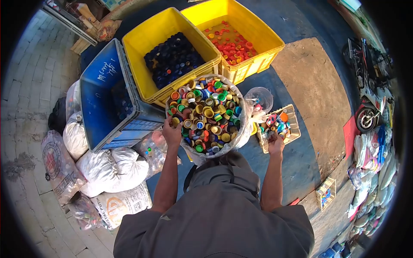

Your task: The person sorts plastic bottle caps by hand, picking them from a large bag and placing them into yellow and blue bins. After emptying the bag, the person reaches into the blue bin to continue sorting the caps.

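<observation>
Crates: 2 yellow crates [140,60], 1 blue crate [97,94], plastic, upper frame.
Bag: 1 clear bag [244,129], round mixed caps [206,114], center.
L hand [172,132]: yours, curled on bag rim.
R hand [275,145]: over slatted tray [295,129], center-right; can't tell grip.

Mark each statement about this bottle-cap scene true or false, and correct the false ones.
1. The left hand is at the rim of the clear sack of mixed caps. True.
2. The right hand reaches into the blue crate. False: it is over the small basket of assorted caps.
3. The far yellow crate holds red and orange caps. True.
4. The near yellow crate holds white caps. False: its caps are dark blue.
</observation>
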Demonstrator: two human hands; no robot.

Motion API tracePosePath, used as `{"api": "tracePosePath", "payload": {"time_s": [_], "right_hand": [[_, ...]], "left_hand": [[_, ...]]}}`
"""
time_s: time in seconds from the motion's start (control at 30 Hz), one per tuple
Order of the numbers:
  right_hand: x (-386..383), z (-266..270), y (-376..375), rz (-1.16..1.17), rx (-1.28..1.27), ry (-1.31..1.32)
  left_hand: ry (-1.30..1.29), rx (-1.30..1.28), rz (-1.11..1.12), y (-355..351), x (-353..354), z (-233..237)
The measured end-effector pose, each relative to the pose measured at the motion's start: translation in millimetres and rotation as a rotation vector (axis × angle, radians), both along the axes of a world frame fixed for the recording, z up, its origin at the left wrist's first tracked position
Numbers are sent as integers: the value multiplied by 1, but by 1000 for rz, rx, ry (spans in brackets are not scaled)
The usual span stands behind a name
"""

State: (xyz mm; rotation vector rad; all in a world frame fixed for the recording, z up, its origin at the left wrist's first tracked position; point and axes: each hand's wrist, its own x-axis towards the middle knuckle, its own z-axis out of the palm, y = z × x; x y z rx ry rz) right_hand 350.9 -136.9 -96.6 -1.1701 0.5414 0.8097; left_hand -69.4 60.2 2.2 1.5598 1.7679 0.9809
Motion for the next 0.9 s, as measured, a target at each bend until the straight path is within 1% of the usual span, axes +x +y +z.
{"api": "tracePosePath", "payload": {"time_s": [0.03, 0.07, 0.1, 0.13, 0.17, 0.2, 0.27, 0.3, 0.33, 0.37, 0.4, 0.47, 0.53, 0.57, 0.67, 0.73, 0.8, 0.83, 0.9], "right_hand": [[-9, -1, 3, 18, -22, -29], [-18, -3, 8, 35, -44, -60], [-32, 6, 19, 73, -155, -144], [-45, 6, 27, 162, -118, -246], [-61, 27, 39, 247, -150, -322], [-77, 51, 52, 331, -180, -401], [-89, 52, 65, 436, -79, -639], [-91, 53, 73, 504, -136, -814], [-97, 61, 84, 570, -194, -990], [-103, 70, 90, 622, -211, -1054], [-113, 90, 98, 671, -229, -1118], [-126, 104, 109, 762, -179, -1174], [-134, 106, 115, 851, -169, -1364], [-135, 104, 117, 881, -162, -1499], [-142, 106, 123, 890, -171, -1607], [-148, 114, 132, 912, -180, -1584], [-153, 123, 144, 907, -209, -1565], [-152, 124, 151, 939, -153, -1526], [-159, 128, 168, 1064, -376, -1388]], "left_hand": [[-90, -25, 7, -3, 2, 2], [-91, -30, -12, -5, 3, 2], [-92, -35, -32, -8, 4, 0], [-93, -41, -53, -11, 4, -1], [-72, -29, -79, -13, 7, -1], [-135, -23, -115, -17, 11, -1], [-263, -16, -186, -31, 21, 3], [-214, -40, -218, -38, 24, 15], [-101, 12, -220, -45, 25, 14], [13, 64, -223, -52, 25, 14], [127, 115, -226, -58, 25, 13], [126, 98, -238, -70, 26, 19], [114, 36, -252, -80, 23, 18], [113, 54, -234, -84, 21, 16], [108, 91, -167, -90, 15, 10], [90, 95, -110, -86, 11, 10], [-164, 30, 17, -75, 16, 12], [-292, 0, 75, -66, 19, 13], [-314, -158, 177, -47, 22, 11]]}}
